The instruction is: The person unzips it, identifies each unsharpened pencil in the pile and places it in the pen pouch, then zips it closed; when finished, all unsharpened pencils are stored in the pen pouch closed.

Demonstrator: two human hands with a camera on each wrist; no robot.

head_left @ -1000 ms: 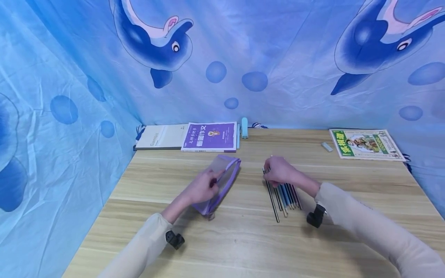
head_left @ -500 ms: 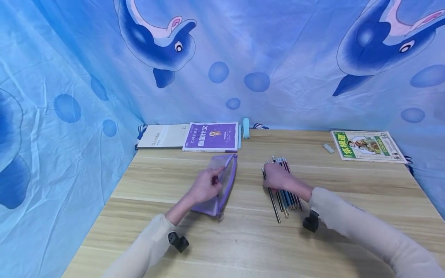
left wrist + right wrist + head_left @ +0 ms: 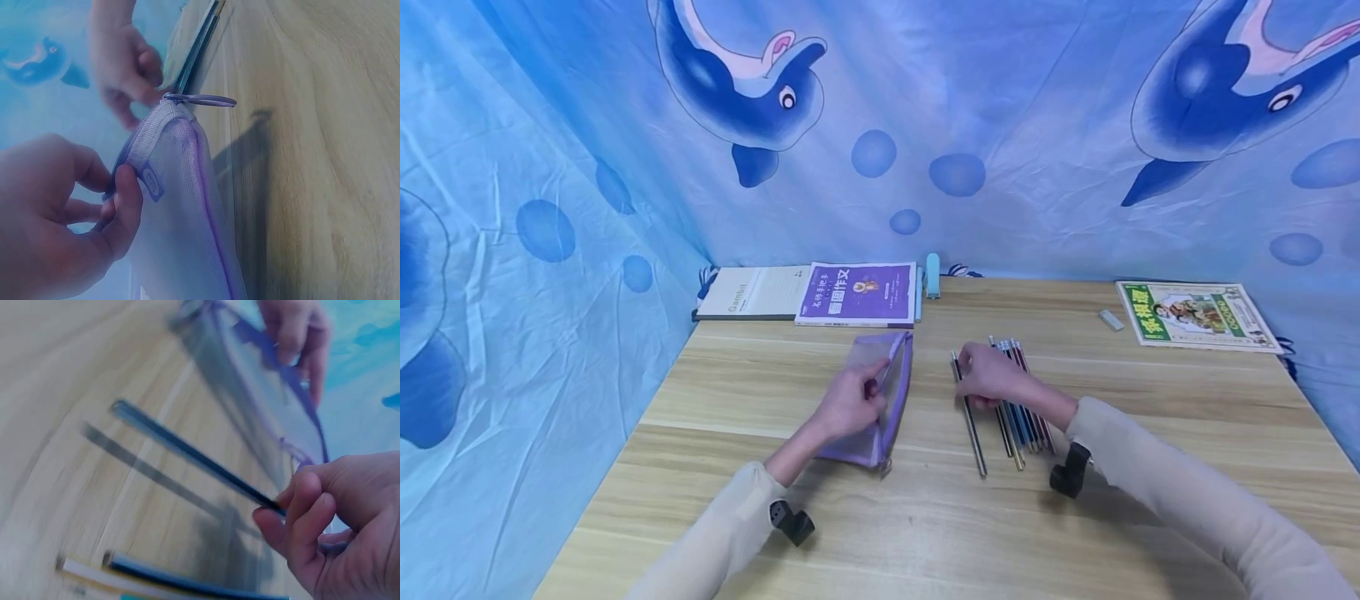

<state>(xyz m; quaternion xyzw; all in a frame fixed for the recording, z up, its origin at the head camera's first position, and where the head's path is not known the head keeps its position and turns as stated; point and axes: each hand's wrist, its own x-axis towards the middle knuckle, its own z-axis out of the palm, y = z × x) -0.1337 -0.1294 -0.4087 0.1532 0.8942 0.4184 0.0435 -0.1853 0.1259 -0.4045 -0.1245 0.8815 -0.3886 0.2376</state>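
Note:
My left hand (image 3: 867, 390) pinches the upper edge of a purple mesh pencil pouch (image 3: 891, 379) that lies on the wooden table (image 3: 925, 517). In the left wrist view its fingers (image 3: 128, 200) curl over the pouch (image 3: 181, 212) by the zip, whose pull ring (image 3: 200, 100) sticks out. My right hand (image 3: 967, 379) pinches one dark pencil (image 3: 972, 425) near its far end, angled away from a row of several pencils (image 3: 1022, 408). The right wrist view shows that pencil (image 3: 187, 450) above the table, between the pouch (image 3: 262, 387) and the row (image 3: 156, 578).
At the table's back edge lie a grey notebook (image 3: 752, 293), a purple book (image 3: 859, 293) and a small light-blue object (image 3: 932, 275). A white eraser (image 3: 1108, 319) and a green magazine (image 3: 1195, 312) lie at the back right. Blue dolphin cloth (image 3: 550, 208) hangs behind and to the left.
My right hand has drawn one dark pencil out of the row and to the left, towards the pouch. The left hand and pouch have shifted slightly right.

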